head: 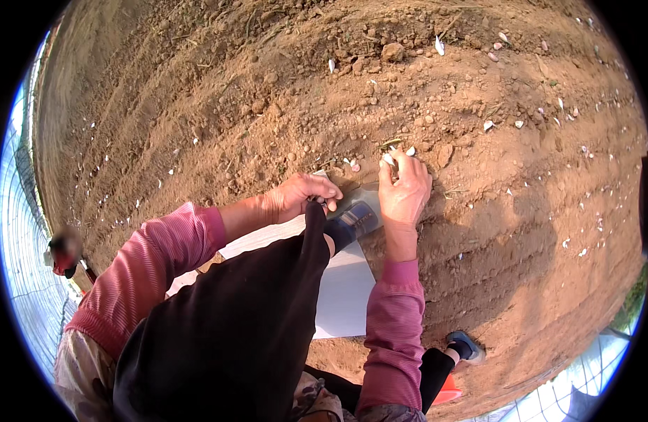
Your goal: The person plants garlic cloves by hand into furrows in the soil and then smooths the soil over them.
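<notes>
My right hand (407, 192) reaches down to the brown soil (282, 100), its thumb and fingertips closed around a white garlic clove (388, 159). Another clove (410, 151) lies right by its fingertips. My left hand (303, 196) is held over my knee with curled fingers, near the top of the black trouser leg; small things show under its fingers, too hidden to name. Between the hands, a pinkish clove (355, 166) rests on the ground. Below them is my foot in a dark sock and translucent shoe (363, 213).
A pale flat board (342, 295) lies under my leg. Many cloves are scattered over the furrowed soil, one (439, 46) farther ahead. My other shoe (467, 345) and a red plastic object (447, 393) are at the lower right. Another person (64, 253) is at the far left.
</notes>
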A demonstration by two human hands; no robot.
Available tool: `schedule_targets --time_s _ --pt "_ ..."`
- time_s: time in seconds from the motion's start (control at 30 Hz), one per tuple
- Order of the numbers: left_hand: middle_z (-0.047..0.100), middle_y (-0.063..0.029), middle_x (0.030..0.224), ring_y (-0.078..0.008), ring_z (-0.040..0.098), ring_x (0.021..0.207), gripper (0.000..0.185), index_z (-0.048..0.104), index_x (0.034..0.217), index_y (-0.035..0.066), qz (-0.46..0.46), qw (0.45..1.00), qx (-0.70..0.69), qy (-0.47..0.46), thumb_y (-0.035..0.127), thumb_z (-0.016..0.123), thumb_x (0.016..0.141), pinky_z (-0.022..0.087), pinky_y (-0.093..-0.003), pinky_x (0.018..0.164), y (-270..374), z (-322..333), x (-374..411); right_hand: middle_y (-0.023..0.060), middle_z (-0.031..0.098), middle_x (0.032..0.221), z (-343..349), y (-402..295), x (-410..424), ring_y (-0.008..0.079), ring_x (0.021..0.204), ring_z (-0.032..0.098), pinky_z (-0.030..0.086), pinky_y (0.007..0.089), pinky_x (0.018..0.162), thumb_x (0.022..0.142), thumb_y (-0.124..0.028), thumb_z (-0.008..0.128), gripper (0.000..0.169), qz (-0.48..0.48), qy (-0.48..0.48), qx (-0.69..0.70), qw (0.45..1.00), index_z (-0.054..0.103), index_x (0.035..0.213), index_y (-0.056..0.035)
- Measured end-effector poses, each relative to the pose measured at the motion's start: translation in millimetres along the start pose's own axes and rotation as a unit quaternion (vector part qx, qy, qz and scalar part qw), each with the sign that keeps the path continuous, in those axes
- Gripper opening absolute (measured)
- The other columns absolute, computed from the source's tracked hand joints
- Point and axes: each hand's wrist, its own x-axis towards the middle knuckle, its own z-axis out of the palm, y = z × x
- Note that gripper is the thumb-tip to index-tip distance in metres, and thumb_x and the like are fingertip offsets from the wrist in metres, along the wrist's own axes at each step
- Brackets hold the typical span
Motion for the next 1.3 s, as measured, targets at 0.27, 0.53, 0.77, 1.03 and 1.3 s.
schedule_targets --time_s 0.27,0.53,0.77,1.03,1.3 --pt "0.068 -0.0089 0.084 -0.0152 0.063 0.068 0.02 0.066 0.102 -0.002 -0.015 1.0 -0.005 -0.001 0.015 0.061 0.092 0.049 -0.0254 0.057 1.1 4.5 2.2 0.0028 0.061 0.084 17.0 6.4 10.6 0.0239 0.085 0.058 0.04 0.0396 0.074 0.078 -0.021 0.075 0.014 -0.097 -0.033 -0.108 0.989 0.069 0.088 -0.0134" --pt "0.066 -0.0064 0.086 -0.0123 0.062 0.072 0.025 0.066 0.105 -0.001 -0.022 0.999 0.044 -0.009 0.021 0.057 0.095 0.05 -0.0258 0.065 1.6 12.4 -1.6 0.0044 0.059 0.091 7.8 -13.1 5.4 0.0249 0.093 0.055 0.039 0.0412 0.079 0.08 -0.026 0.072 0.026 -0.048 -0.022 -0.149 0.987 0.066 0.1 -0.0122" --pt "0.067 -0.0082 0.085 -0.0153 0.062 0.07 0.024 0.066 0.104 -0.002 -0.02 1.0 0.008 -0.002 0.018 0.058 0.093 0.051 -0.0288 0.067 -1.5 7.4 1.2 0.0049 0.06 0.084 24.1 -18.9 -19.0 0.0258 0.088 0.057 0.04 0.0421 0.079 0.08 -0.016 0.07 0.02 -0.105 -0.063 -0.053 0.991 0.069 0.099 -0.0122" --pt "0.068 -0.0096 0.086 -0.016 0.062 0.07 0.022 0.067 0.103 -0.002 -0.008 1.0 0.009 0.011 0.015 0.059 0.092 0.052 -0.0289 0.068 -2.3 2.4 1.8 0.005 0.063 0.087 -34.1 11.0 14.3 0.025 0.088 0.059 0.042 0.0405 0.082 0.085 -0.011 0.069 0.011 0.01 0.013 -0.013 1.0 0.069 0.096 -0.0105" --pt "0.067 -0.0093 0.086 -0.0159 0.062 0.071 0.022 0.067 0.102 -0.002 -0.022 0.999 0.025 0.004 0.016 0.058 0.092 0.051 -0.0286 0.071 -1.1 9.3 -2.1 0.0021 0.059 0.088 -42.7 6.9 20.9 0.0225 0.09 0.055 0.039 0.0391 0.081 0.078 -0.017 0.076 0.014 -0.048 -0.023 -0.091 0.994 0.071 0.091 -0.0145"
